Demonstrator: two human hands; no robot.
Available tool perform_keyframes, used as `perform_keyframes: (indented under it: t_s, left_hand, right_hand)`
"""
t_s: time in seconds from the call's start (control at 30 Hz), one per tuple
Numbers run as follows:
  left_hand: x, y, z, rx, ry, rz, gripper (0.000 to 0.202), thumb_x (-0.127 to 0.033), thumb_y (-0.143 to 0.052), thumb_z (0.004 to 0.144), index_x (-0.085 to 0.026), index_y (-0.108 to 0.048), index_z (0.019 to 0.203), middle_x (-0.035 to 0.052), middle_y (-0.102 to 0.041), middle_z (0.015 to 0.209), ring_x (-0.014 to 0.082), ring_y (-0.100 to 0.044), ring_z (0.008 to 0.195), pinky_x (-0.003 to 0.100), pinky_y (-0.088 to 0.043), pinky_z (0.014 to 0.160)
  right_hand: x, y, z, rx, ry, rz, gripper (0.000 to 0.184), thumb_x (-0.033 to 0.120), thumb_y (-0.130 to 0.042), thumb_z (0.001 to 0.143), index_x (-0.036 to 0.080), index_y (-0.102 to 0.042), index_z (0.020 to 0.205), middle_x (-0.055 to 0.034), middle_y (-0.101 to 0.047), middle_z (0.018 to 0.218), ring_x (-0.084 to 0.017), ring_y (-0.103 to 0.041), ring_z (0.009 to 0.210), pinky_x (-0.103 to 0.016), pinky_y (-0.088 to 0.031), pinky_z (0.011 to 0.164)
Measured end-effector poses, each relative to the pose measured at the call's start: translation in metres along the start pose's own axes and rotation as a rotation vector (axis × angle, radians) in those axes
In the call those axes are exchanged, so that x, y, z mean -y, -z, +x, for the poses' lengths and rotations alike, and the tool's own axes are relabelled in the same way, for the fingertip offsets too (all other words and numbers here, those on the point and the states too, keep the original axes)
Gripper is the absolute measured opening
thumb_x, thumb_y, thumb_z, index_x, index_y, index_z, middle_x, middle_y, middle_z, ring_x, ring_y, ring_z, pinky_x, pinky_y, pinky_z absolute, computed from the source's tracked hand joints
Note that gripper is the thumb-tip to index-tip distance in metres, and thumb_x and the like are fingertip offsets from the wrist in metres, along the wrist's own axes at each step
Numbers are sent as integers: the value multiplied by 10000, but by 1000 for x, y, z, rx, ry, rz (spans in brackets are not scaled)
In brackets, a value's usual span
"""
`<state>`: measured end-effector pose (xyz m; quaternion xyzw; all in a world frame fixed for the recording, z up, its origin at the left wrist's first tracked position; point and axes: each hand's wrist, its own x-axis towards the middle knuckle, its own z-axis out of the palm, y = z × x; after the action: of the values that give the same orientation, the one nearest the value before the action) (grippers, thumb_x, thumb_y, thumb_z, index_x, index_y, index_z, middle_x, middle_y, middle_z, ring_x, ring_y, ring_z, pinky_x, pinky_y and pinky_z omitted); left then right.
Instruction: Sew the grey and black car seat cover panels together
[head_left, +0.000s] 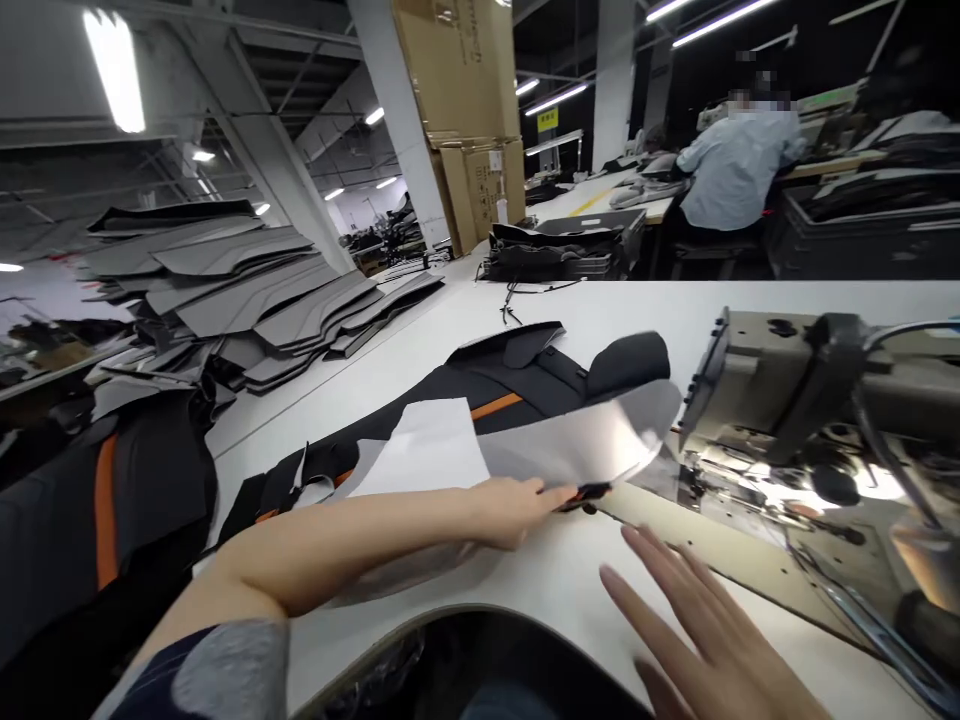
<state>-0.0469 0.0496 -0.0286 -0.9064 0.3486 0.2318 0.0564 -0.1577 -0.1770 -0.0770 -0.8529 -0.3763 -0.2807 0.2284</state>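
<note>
We see our left hand (517, 508) gripping the near edge of the grey panel (592, 445), which lies mid-worktop (600, 310) over the black-and-orange cover (487, 385), just left of the sewing machine (810, 400). Our right hand (697, 625) hovers nearer, fingers spread wide.

An orange-striped black fabric cover (480, 385) lies spread across the white table (675, 300). Its grey underside curls up at the edge nearest the sewing machine (787, 380).

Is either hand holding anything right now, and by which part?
The left hand pinches the fabric piece at its near edge, beside the sewing machine. The right hand is open, holding nothing.
</note>
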Motion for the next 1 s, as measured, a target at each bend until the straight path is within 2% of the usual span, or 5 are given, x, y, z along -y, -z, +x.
perform_keyframes:
  t_s: [0.2,0.33,0.43,0.6,1.0]
  left_hand:
    - [-13,18,-64,260,-157,-179,823,-179,-529,742,-303,-157,1466,65,-615,1155,252,-643,931,290,-500,709]
    - [-25,36,-43,333,-348,-121,555,-238,-518,807,-268,-415,1352,16,-684,969,196,-652,806,249,-474,636]
    - [-27,39,14,28,-537,83,326,-181,-444,862,-239,-576,1155,20,-655,1082,184,-583,1005,258,-442,800]
    - [-31,21,108,-414,-367,317,290,-233,-387,924,-204,-545,1166,45,-524,1306,227,-439,1191,352,-399,871]
    - [-52,4,144,-533,-199,175,394,-296,-333,943,-176,-503,1278,69,-485,1359,272,-391,1244,412,-378,911]
  right_hand:
    - [-62,-77,16,130,-87,-204,699,-21,-362,700,62,-337,1394,-163,-381,1420,-301,-315,1325,-586,-309,1048]
    - [-73,-87,17,271,-47,-24,783,63,-438,604,60,-373,1384,-129,-399,1415,-275,-358,1303,-511,-318,1077]
    - [-66,-85,16,186,-74,-59,636,88,-459,679,77,-479,1315,-142,-510,1322,-285,-434,1243,-504,-346,1058]
    - [-48,-77,3,0,-157,-283,352,65,-425,812,39,-634,1094,-172,-631,1113,-295,-549,1095,-435,-453,971]
    - [-73,-45,-20,135,-88,-322,442,13,-311,851,64,-591,1189,-130,-591,1212,-277,-487,1197,-385,-506,942]
